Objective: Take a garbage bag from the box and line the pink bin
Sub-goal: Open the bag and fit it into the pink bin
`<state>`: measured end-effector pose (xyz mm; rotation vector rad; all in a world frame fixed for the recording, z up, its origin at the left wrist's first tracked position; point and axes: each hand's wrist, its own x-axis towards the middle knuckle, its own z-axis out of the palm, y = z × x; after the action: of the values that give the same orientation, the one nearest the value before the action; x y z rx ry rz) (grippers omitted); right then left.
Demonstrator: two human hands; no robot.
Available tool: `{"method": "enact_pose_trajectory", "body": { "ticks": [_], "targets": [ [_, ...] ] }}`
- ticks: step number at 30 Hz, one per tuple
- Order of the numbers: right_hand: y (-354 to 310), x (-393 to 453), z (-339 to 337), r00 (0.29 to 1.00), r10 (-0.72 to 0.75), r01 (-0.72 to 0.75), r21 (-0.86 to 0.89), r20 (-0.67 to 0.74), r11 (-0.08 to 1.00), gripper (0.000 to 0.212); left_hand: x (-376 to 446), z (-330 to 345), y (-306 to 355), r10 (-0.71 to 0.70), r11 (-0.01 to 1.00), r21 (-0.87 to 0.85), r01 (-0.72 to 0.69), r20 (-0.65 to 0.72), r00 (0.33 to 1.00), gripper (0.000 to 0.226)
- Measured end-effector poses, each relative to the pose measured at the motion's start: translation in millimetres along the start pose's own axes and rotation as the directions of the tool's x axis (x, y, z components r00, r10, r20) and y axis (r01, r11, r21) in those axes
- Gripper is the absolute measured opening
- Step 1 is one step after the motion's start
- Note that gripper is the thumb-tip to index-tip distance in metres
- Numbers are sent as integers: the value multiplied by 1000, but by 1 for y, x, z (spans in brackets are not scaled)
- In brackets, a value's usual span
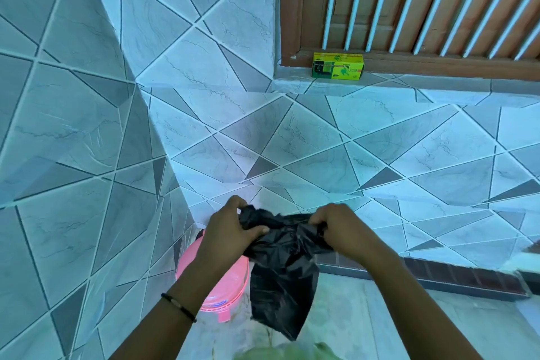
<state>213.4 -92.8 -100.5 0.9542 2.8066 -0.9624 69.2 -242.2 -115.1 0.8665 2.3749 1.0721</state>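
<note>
while both hands are pinching it, we are opening the garbage bag (285, 254).
we are judging it light, limp, slippery; left hand (230, 231) and right hand (339, 228) are gripping its top edge above the pink bin (226, 286).

Black bag (280, 266), pink bin (230, 283), green/yellow box (338, 65), grey geometric tiles (204, 131).

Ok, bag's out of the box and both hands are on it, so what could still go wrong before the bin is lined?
The black bag is still crumpled; the left hand and right hand pinch its top edge, and thin film pulled apart there could tear. Its mouth is not yet visibly open, so they may be tugging at the wrong end. The pink bin sits tight in the tiled corner, partly under the left arm, so stretching the rim over its wall side may be awkward.
</note>
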Motion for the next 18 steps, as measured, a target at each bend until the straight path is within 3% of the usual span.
{"method": "enact_pose_trajectory", "body": {
  "ticks": [2, 7, 12, 16, 18],
  "targets": [
    [-2, 4, -5, 994, 27, -34, -61, -102, 998, 46, 3, 0, -5, 73, 984, 166, -66, -35, 997, 29],
    [-5, -6, -17, 959, 61, -107, -151, -277, 983, 48, 23, -21, -20, 132, 971, 227, -79, -228, 965, 15],
    [19, -15, -43, 849, 191, -206, 25, -493, 978, 48, 32, -61, -58, 89, 977, 214, 4, -424, 901, 10],
    [15, -12, -40, 843, 185, -120, 158, -506, 980, 49, 40, -51, -72, -17, 960, 261, 105, -318, 948, 38],
    [5, -10, -34, 865, 139, -25, 234, -483, 972, 47, 40, -36, -63, -1, 948, 307, 79, -246, 969, 51]
  ]
}}
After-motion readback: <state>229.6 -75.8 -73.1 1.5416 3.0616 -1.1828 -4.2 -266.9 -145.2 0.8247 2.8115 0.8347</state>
